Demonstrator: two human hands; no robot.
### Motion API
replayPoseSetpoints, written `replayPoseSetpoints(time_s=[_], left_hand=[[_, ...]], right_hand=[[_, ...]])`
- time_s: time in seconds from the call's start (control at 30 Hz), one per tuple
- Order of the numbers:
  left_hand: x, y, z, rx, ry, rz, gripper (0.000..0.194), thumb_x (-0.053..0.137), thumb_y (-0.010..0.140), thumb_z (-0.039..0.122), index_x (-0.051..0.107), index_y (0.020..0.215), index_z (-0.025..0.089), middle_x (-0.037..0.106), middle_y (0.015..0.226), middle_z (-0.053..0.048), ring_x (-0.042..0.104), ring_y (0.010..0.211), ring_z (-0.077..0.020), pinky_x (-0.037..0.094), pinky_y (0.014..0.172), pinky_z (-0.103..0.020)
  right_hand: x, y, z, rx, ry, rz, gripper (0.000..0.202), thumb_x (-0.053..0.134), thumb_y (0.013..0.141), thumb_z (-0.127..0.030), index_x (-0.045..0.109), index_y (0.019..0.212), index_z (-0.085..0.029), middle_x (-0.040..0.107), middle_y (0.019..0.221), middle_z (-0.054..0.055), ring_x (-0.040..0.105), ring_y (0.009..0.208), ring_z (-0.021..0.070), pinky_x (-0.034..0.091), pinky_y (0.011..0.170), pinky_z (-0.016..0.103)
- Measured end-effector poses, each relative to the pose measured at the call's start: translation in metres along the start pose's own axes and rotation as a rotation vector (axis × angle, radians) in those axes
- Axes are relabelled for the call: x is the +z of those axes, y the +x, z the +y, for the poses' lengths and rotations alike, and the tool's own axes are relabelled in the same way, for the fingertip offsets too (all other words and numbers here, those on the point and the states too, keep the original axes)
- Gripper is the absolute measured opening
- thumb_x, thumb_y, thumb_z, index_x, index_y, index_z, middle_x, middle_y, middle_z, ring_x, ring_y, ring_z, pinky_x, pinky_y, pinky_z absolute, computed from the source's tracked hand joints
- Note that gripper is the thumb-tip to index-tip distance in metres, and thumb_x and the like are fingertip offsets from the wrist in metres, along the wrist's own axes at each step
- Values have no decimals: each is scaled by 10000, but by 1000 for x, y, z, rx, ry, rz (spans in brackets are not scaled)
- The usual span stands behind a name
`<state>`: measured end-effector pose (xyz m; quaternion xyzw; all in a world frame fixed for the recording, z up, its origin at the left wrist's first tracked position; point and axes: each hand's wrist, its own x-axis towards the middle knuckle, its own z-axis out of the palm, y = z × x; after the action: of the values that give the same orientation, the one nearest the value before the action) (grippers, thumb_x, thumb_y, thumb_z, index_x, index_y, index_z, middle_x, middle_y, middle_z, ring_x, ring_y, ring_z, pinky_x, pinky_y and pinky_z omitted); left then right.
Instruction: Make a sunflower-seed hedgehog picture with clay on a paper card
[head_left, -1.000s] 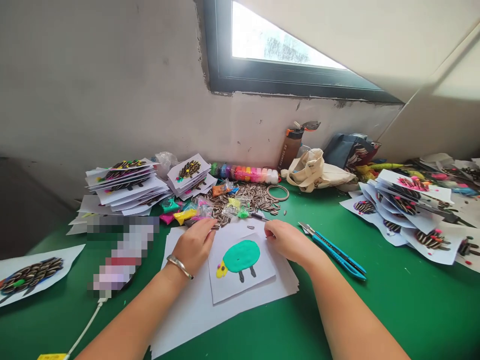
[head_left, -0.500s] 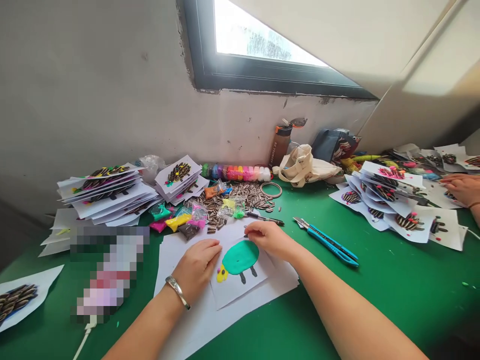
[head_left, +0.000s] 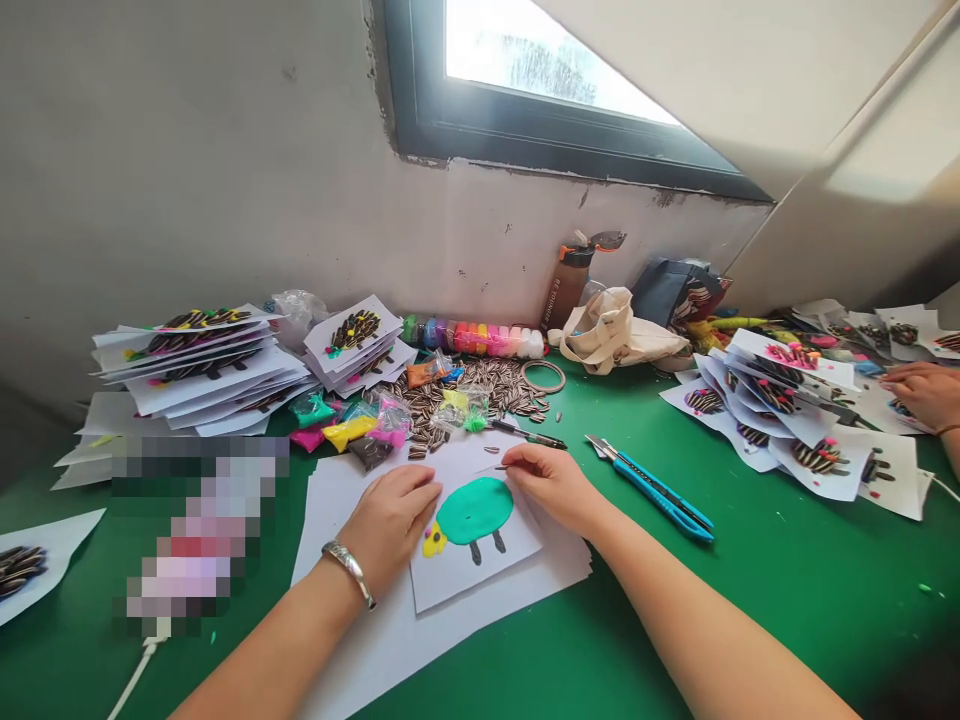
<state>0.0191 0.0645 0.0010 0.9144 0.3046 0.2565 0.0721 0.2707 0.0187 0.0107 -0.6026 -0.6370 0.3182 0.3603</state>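
A white card [head_left: 442, 592] bears a flat teal clay animal body [head_left: 474, 512] with a yellow head [head_left: 433, 541] and dark legs. Silver-bangled, my left hand [head_left: 394, 515] lies along the card's left edge, its fingers resting on the paper. At the upper right of the teal shape, my right hand [head_left: 547, 485] pinches a small dark sliver that looks like a sunflower seed [head_left: 501, 467]. One loose seed [head_left: 491, 450] lies just above it on the card. Beneath the card is a stack of white paper [head_left: 352, 650].
Behind lie a heap of sunflower seeds [head_left: 499, 385], bagged clay [head_left: 350, 432], a pen [head_left: 529, 435] and a tape roll [head_left: 543, 377]. A blue utility knife [head_left: 660, 490] is at right. Finished cards [head_left: 217, 385] stand piled left, others [head_left: 780, 400] right. Another person's hand [head_left: 926, 393] is far right.
My right hand has shifted slightly at the teal body's upper right edge. A loose seed on the card above it now shows. The whole view has moved a little.
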Motion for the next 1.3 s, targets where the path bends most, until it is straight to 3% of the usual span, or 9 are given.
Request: replayPoseSetpoints(time_s=[0.23, 0.57, 0.73, 0.97, 1.3], left_hand=[[1, 0, -1, -5, 8, -17, 265, 418, 923, 223, 670, 1000, 194, 648, 1047, -93, 589, 987, -228, 506, 863, -405], [4, 1, -7, -17, -7, 17, 264, 439, 911, 268, 678, 1017, 227, 655, 1067, -83, 598, 989, -237, 503, 873, -418], [5, 1, -8, -59, -38, 22, 261, 454, 900, 250, 691, 1005, 216, 662, 1075, -84, 596, 1015, -240, 495, 896, -425], [-3, 2, -4, -110, -105, -11, 261, 456, 881, 229, 704, 957, 200, 665, 1064, -74, 608, 995, -214, 508, 882, -373], [-6, 3, -1, -146, -164, -36, 236, 480, 856, 204, 704, 931, 219, 665, 1062, -61, 609, 997, -208, 498, 891, -369]], right_hand=[[-5, 0, 6, -180, -164, -5, 221, 480, 808, -106, 669, 847, -213, 646, 829, 12, 571, 766, 139, 429, 694, 247], [-7, 0, -4, -175, -147, 1, 215, 483, 812, -117, 672, 859, -211, 659, 850, 16, 575, 778, 143, 434, 698, 251], [6, -3, -16, -143, -77, 101, 185, 511, 812, -162, 653, 917, -217, 669, 823, 7, 561, 689, 133, 430, 638, 245], [37, 0, -39, -262, -97, -117, 182, 514, 830, -117, 666, 821, -217, 661, 768, -6, 575, 732, 131, 421, 670, 233], [52, 7, -39, -407, -263, -93, 121, 567, 841, -123, 647, 820, -211, 639, 745, 17, 528, 765, 156, 393, 703, 265]])
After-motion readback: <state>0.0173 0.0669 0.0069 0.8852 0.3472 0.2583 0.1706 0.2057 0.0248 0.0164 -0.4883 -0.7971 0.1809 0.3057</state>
